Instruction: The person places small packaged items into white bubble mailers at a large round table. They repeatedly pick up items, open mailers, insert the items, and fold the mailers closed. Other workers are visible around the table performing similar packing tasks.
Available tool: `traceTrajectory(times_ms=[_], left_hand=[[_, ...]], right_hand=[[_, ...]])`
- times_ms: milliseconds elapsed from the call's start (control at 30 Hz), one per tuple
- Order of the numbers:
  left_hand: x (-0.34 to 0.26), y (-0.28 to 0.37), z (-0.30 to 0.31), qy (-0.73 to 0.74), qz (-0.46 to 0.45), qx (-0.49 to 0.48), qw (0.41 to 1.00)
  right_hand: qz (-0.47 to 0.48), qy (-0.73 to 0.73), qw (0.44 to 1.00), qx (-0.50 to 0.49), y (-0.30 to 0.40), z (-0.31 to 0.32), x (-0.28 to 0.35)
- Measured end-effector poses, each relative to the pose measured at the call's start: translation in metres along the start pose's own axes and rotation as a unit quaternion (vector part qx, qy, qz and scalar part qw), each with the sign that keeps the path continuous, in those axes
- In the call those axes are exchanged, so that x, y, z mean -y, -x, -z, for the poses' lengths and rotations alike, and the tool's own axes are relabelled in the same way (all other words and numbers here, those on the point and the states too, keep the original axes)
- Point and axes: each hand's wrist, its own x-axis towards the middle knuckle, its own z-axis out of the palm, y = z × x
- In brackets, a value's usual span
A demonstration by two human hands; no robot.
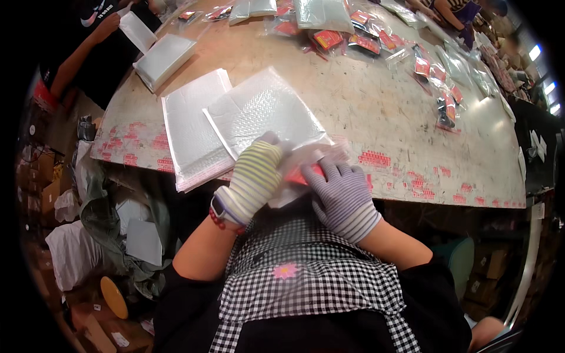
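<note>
Both hands wear striped knit gloves at the near edge of a worn wooden table [309,92]. My right hand [340,187] is closed on a clear plastic packet with a red card [304,174], blurred by motion. On the packet's other side is my left hand [260,176], its fingertips blurred over the lower edge of a white bubble mailer [269,106]; whether it grips anything is unclear. That mailer lies tilted, overlapping a stack of white bubble mailers [194,119] to its left.
Clear packets with red cards [329,39] lie along the table's far side and right, among more bubble mailers [324,13]. At the far left a co-worker's hand [106,26] holds a mailer above a mailer stack [163,59]. Other people stand at the far right.
</note>
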Motion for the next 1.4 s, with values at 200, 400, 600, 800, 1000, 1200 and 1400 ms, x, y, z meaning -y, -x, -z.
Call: traceTrajectory(times_ms=[200, 400, 600, 800, 1000, 1200, 1400], left_hand=[[0.008, 0.010, -0.021, -0.030, -0.056, -0.106, 0.992], [0.028, 0.065, -0.049, 0.143, 0.210, -0.148, 0.956], [0.004, 0.048, -0.049, 0.459, 0.168, -0.074, 0.869], [0.004, 0.066, -0.041, 0.533, 0.208, -0.012, 0.820], [0.008, 0.083, -0.036, 0.510, 0.247, 0.130, 0.814], [0.025, 0.006, 0.033, 0.061, 0.102, -0.024, 0.993], [0.079, -0.002, -0.030, -0.113, 0.070, 0.021, 0.991]], right_hand=[[-0.072, -0.070, 0.992, 0.071, -0.029, -0.013, 0.009], [-0.128, -0.115, 0.984, 0.041, -0.034, -0.015, -0.002], [-0.004, 0.118, 0.939, 0.322, -0.130, -0.035, 0.009], [0.047, 0.097, 0.994, 0.014, -0.146, -0.066, -0.005], [0.013, 0.074, 0.990, 0.119, -0.139, -0.066, -0.008], [-0.022, 0.018, 0.993, 0.114, -0.116, -0.060, -0.015], [-0.073, -0.419, 0.893, 0.147, 0.011, -0.009, -0.026]])
